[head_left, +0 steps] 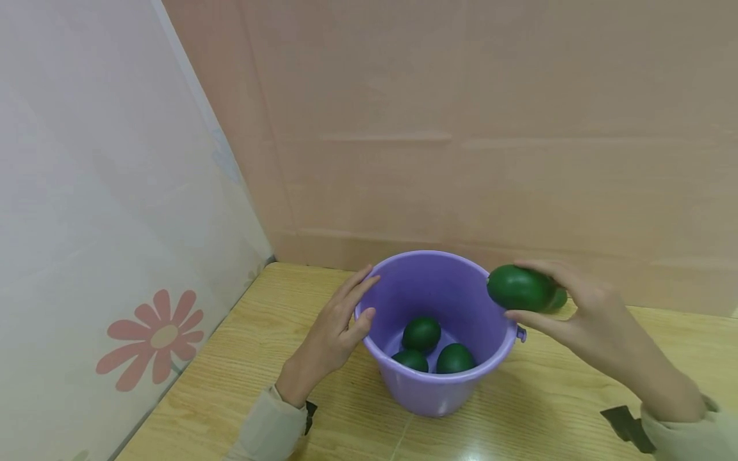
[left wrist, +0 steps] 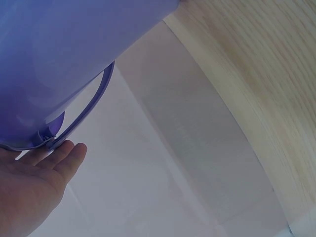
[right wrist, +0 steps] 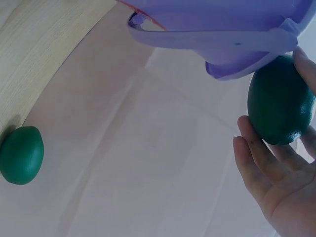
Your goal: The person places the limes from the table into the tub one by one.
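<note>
A purple bucket [head_left: 429, 390] stands upright on the table, with three dark green oval fruits [head_left: 421, 334] inside at its bottom. At the bucket's left rim, my left hand [head_left: 337, 320] rests with its fingers fairly straight. Its fingertips lie beside the bucket handle [left wrist: 94, 101] in the left wrist view. My right hand [head_left: 594, 323] grips another glossy green oval fruit [head_left: 519, 288] between thumb and fingers, close over the bucket's right rim. From the right wrist view, this fruit [right wrist: 280, 101] overlaps the bucket's edge near the handle joint.
One more green oval fruit [right wrist: 22, 155] lies on the wooden table [head_left: 219, 384], mostly hidden behind the held one in the head view. A beige covering [head_left: 490, 160] rises behind the table. To the left hangs a pale sheet [head_left: 115, 192] with a flower print.
</note>
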### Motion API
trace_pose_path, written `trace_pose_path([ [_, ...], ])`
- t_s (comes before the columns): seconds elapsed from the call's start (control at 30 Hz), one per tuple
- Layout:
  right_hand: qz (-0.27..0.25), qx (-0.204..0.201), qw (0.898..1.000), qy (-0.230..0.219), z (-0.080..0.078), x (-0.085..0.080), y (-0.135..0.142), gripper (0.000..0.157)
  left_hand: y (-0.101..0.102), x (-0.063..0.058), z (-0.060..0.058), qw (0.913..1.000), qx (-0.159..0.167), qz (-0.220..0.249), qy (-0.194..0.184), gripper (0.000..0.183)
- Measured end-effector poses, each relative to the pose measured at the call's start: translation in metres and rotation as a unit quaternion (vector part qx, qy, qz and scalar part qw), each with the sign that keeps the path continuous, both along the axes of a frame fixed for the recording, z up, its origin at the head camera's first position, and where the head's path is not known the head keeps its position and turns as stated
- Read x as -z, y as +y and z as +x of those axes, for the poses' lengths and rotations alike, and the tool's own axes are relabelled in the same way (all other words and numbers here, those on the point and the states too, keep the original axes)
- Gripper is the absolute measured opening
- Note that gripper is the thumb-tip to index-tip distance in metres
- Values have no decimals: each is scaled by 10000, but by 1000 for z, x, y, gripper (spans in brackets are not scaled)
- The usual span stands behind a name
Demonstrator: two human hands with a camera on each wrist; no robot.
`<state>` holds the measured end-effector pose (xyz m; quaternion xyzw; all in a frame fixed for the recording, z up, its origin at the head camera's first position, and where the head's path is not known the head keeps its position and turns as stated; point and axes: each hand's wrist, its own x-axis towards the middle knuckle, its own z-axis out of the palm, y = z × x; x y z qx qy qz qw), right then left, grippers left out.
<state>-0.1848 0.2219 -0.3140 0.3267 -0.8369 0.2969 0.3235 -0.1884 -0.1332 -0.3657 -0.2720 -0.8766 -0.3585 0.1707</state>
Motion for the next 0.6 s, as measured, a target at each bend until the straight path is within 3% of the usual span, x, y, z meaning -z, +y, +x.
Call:
trace_pose_path([
  [0.17, -7, 26, 10000, -76, 1, -1, -5, 79, 0, 0, 0, 10000, 13, 13, 5, 52],
  [0.6, 34, -357, 9992, -191, -2, -2, -21, 76, 0, 1, 0, 10000, 7, 5, -42, 52],
])
